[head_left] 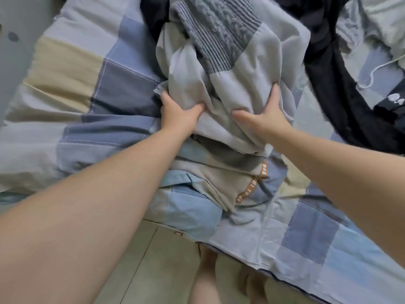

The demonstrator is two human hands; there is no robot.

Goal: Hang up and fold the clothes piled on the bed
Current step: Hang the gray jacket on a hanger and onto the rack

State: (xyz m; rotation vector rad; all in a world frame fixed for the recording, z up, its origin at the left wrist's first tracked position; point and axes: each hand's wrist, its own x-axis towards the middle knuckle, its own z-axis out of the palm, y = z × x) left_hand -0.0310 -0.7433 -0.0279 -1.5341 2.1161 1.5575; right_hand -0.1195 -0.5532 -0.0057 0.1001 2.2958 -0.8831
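Observation:
A light grey garment with a darker fleecy, ribbed panel lies bunched in the middle of the bed. My left hand grips its left side, thumb pressed into the cloth. My right hand holds its right side, fingers spread along the fabric and thumb pointing left. Under the grey garment, nearer the bed edge, lies a folded beige piece with an orange lettered band. Dark navy clothes lie in a heap to the right and behind.
The bed wears a patchwork cover in blue, grey and cream squares. A pale garment with a white drawstring lies at the far right. The tiled floor and my bare feet show below the bed edge.

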